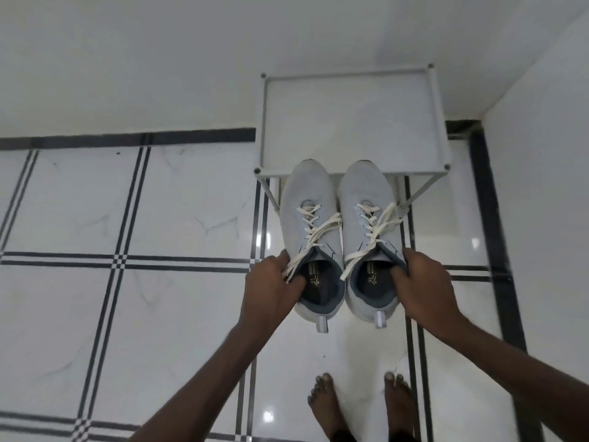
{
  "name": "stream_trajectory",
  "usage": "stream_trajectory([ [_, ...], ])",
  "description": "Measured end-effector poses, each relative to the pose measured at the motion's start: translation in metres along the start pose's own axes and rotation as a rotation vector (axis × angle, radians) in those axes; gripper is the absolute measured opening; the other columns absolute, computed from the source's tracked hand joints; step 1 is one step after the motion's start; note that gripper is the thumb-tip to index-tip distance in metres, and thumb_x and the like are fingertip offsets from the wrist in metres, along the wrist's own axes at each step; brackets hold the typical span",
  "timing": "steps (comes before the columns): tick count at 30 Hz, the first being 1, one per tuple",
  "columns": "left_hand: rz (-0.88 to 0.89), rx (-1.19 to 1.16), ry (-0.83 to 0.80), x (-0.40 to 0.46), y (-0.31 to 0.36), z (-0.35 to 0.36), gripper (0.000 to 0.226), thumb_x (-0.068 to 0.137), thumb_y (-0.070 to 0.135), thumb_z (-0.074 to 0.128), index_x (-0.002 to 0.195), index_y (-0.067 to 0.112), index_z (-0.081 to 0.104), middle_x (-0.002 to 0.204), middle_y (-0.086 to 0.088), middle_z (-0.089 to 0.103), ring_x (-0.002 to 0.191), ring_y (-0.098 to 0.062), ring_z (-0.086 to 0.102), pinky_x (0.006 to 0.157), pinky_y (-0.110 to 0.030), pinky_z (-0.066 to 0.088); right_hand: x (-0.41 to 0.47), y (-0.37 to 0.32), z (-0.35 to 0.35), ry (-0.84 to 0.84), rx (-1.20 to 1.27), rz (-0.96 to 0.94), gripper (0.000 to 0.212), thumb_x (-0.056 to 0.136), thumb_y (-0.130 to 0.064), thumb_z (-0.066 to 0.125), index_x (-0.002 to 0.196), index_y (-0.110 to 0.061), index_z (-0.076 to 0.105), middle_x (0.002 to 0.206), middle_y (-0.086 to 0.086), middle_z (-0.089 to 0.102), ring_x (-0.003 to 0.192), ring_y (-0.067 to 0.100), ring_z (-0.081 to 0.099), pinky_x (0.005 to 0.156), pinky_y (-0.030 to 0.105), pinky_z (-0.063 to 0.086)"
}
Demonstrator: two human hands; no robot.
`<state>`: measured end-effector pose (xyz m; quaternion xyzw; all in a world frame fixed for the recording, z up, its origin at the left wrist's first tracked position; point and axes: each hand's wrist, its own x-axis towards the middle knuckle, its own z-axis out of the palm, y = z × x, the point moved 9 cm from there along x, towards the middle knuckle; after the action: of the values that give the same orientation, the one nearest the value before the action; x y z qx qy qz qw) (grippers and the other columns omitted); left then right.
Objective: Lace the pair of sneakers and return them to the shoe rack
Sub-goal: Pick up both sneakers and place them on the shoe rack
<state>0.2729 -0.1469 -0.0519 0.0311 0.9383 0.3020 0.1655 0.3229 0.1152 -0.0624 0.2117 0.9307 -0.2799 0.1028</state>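
Pair of grey laced sneakers, held side by side: your left hand clasps the left sneaker, your right hand the right sneaker, toes overlapping the shoe rack front edge.

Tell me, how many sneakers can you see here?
2. The left sneaker is held by the left hand, the right sneaker by the right hand, toes over the shoe rack.
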Motion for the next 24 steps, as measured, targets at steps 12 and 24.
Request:
stream_trajectory([
  [12, 0.119, -0.031, 0.094, 0.106, 0.144, -0.134, 0.022, 0.068, 0.034, 0.053, 0.068, 0.012, 0.057, 0.055, 0.000, 0.058, 0.057, -0.024, 0.058, 0.051, -0.027, 0.038, 0.086, -0.092, -0.169, 0.151, 0.047, 0.010, 0.016, 0.089, -0.017, 0.049, 0.076, -0.006, 0.050, 0.077, 0.011, 0.060, 0.072, 0.033, 0.056, 0.065, 0.035, 0.039],
  [24, 0.015, -0.010, 0.102, 0.313, 0.140, -0.065, 0.013, 0.078, 0.017, 0.061, 0.072, 0.011, 0.053, 0.064, -0.008, 0.061, 0.059, -0.026, 0.052, 0.056, -0.027, 0.032, 0.303, -0.071, -0.127, 0.095, 0.009, 0.058, 0.012, 0.091, -0.011, 0.048, 0.081, -0.005, 0.048, 0.087, 0.018, 0.061, 0.076, 0.034, 0.053, 0.066, 0.033, 0.034],
])
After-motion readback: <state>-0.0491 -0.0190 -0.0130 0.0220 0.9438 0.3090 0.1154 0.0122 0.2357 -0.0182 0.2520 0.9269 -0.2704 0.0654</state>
